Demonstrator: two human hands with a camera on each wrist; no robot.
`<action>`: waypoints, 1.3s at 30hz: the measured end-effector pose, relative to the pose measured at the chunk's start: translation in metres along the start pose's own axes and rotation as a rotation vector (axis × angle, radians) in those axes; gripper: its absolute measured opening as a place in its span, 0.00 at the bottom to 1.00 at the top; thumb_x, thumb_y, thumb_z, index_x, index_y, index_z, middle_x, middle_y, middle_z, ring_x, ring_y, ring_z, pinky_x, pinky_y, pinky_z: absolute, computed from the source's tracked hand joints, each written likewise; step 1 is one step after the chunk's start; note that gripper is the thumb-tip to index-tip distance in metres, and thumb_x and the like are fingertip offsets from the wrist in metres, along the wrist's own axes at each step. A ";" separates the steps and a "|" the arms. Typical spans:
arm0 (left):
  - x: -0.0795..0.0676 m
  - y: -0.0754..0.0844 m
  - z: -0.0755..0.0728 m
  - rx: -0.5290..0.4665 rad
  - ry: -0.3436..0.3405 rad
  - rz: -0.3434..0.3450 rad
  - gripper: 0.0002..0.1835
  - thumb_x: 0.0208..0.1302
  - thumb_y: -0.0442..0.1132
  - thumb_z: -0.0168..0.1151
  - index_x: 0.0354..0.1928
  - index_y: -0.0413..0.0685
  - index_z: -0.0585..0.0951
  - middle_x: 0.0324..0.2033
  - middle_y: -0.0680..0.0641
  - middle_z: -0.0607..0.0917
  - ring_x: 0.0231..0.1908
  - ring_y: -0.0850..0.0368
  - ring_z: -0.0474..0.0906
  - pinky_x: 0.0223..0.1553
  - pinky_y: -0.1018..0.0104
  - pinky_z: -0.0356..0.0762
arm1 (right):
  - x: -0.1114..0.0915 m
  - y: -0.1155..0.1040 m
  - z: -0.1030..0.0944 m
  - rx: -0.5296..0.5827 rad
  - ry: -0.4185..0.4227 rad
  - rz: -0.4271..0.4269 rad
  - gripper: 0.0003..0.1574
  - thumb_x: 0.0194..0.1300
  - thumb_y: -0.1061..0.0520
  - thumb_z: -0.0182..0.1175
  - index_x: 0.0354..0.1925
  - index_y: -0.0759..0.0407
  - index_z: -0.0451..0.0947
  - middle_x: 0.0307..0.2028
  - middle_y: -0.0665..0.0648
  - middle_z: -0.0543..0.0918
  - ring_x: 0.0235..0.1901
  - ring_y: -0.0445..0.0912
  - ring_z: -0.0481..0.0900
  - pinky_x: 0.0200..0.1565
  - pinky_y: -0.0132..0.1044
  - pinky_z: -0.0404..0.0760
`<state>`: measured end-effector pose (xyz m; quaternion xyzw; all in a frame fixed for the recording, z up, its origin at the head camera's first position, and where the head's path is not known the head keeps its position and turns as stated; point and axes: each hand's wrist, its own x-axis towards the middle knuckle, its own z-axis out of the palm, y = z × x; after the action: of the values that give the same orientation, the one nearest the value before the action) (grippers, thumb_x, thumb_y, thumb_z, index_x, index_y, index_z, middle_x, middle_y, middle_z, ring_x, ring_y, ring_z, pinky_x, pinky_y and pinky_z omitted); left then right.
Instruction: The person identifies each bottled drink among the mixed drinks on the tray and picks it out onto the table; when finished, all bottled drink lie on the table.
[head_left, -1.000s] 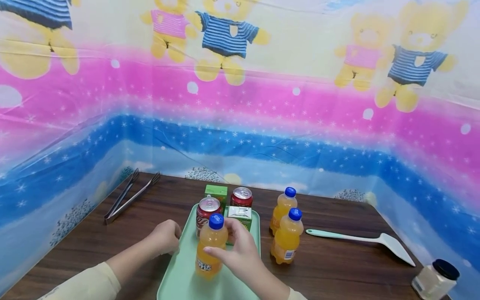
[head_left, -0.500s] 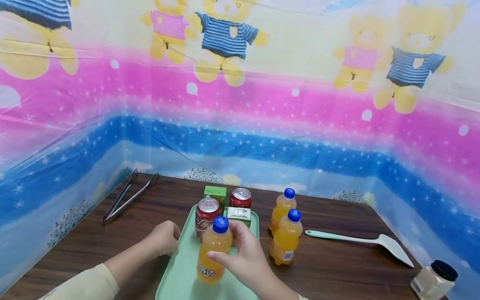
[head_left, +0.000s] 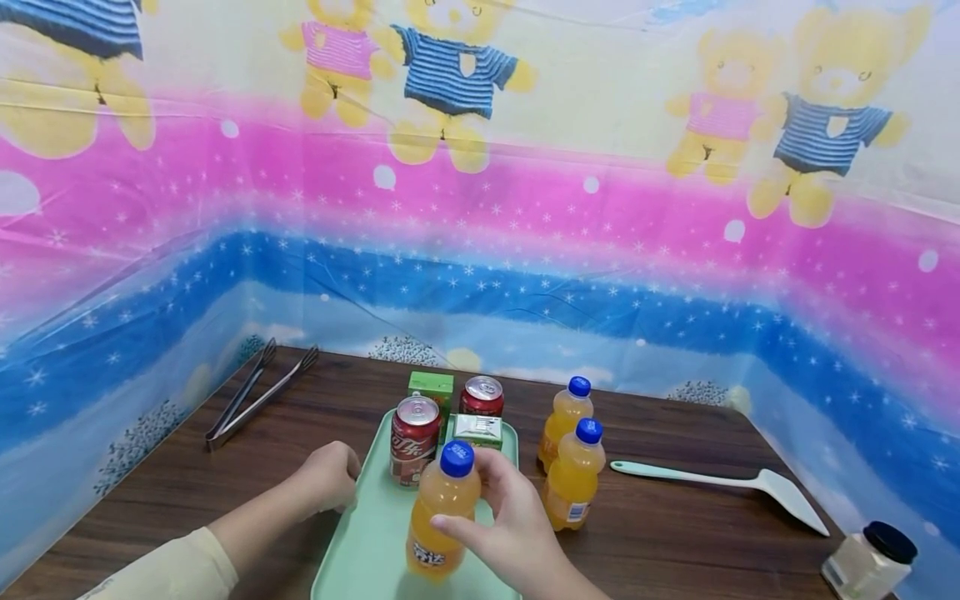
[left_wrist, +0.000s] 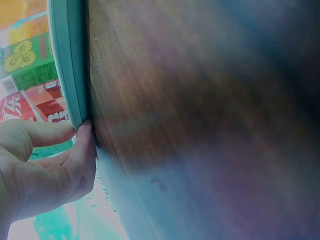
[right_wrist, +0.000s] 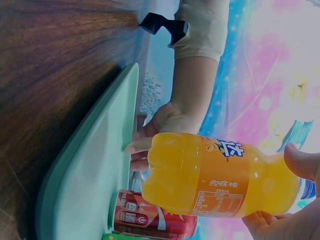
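Observation:
My right hand (head_left: 517,521) holds a bottle of orange soda (head_left: 438,525) with a blue cap, thumb on the near side. In the right wrist view the bottle (right_wrist: 215,175) is raised off the pale green tray (right_wrist: 95,150). My left hand (head_left: 326,477) pinches the tray's left rim (left_wrist: 70,65) between thumb and fingers. On the far part of the tray (head_left: 367,550) stand a red soda can (head_left: 414,446) and a green drink carton (head_left: 477,429). Behind them are a second red can (head_left: 482,396) and another green carton (head_left: 431,385), partly hidden.
Two more orange soda bottles, a front one (head_left: 574,483) and a rear one (head_left: 562,421), stand right of the tray. Farther right lie a pale spatula (head_left: 720,479) and a jar with a black lid (head_left: 870,560). Metal tongs (head_left: 258,396) rest at the back left.
My right hand has moved the bottle slightly right and toward me, away from the front can, which now shows more fully. The left hand stays at the tray's rim.

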<state>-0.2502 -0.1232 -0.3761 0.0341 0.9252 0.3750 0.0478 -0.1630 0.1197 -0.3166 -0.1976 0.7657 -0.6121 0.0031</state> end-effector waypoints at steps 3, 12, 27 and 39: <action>0.000 0.000 0.000 -0.004 -0.003 0.005 0.14 0.39 0.18 0.62 0.34 0.26 0.78 0.25 0.41 0.77 0.23 0.51 0.78 0.23 0.59 0.79 | -0.003 -0.001 -0.002 -0.009 0.005 0.016 0.34 0.52 0.55 0.70 0.56 0.55 0.69 0.50 0.51 0.77 0.52 0.44 0.75 0.54 0.36 0.72; 0.001 0.000 0.000 -0.014 -0.010 -0.001 0.15 0.39 0.18 0.63 0.35 0.26 0.77 0.25 0.41 0.77 0.24 0.51 0.78 0.25 0.59 0.80 | -0.010 -0.004 -0.009 0.016 0.011 0.037 0.34 0.52 0.55 0.70 0.56 0.57 0.69 0.50 0.53 0.76 0.52 0.47 0.75 0.55 0.40 0.73; -0.001 0.001 -0.001 -0.019 -0.017 -0.001 0.15 0.40 0.18 0.62 0.35 0.25 0.77 0.26 0.41 0.77 0.24 0.51 0.78 0.25 0.58 0.80 | -0.016 -0.003 -0.021 0.060 0.032 0.092 0.36 0.53 0.55 0.69 0.57 0.59 0.66 0.52 0.56 0.75 0.54 0.50 0.73 0.57 0.49 0.69; -0.002 0.002 0.000 -0.016 -0.009 -0.008 0.15 0.40 0.18 0.62 0.35 0.25 0.77 0.25 0.41 0.77 0.24 0.51 0.78 0.25 0.59 0.79 | -0.022 0.003 -0.031 -0.002 0.040 0.005 0.36 0.55 0.52 0.68 0.57 0.62 0.66 0.51 0.58 0.76 0.50 0.50 0.76 0.52 0.39 0.75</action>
<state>-0.2484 -0.1219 -0.3740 0.0317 0.9221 0.3819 0.0535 -0.1516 0.1555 -0.3167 -0.1832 0.7668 -0.6151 -0.0110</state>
